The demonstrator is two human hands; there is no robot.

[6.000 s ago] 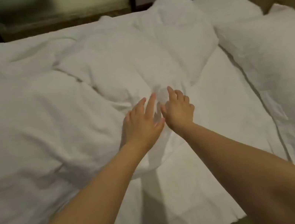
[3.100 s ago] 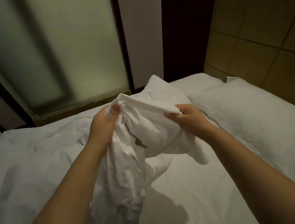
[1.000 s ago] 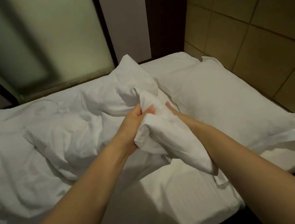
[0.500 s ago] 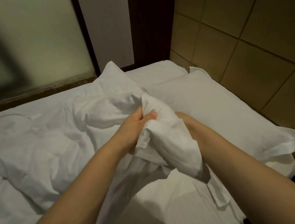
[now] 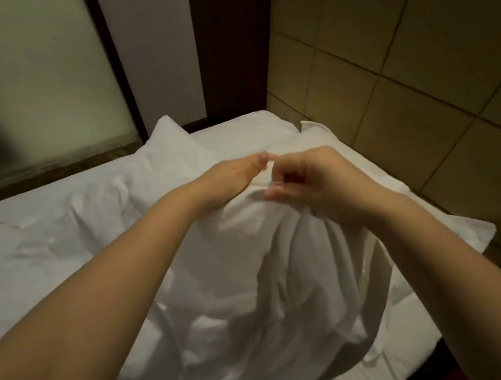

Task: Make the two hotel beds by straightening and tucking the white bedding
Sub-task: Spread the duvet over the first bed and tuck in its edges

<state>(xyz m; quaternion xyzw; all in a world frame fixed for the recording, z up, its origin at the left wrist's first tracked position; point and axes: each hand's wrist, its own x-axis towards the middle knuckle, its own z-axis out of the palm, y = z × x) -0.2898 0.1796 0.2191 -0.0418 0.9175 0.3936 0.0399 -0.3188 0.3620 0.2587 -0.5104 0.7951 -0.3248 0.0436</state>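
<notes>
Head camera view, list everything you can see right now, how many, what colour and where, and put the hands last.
bunched bedding: one, white, held up over the near part of the bed
crumpled duvet: one, white, across the bed's left side
pillows: two, white, one along the headboard, the other at the bed's far edge
bed: one, white sheet, fills the lower view
headboard: one, tan padded panels, right
frosted glass panel: one, pale green, upper left
post: one, dark brown, between glass and headboard
left hand: one, fingers straight, against the bedding's top
right hand: one, fingers curled, pinches the bedding's top edge
</notes>
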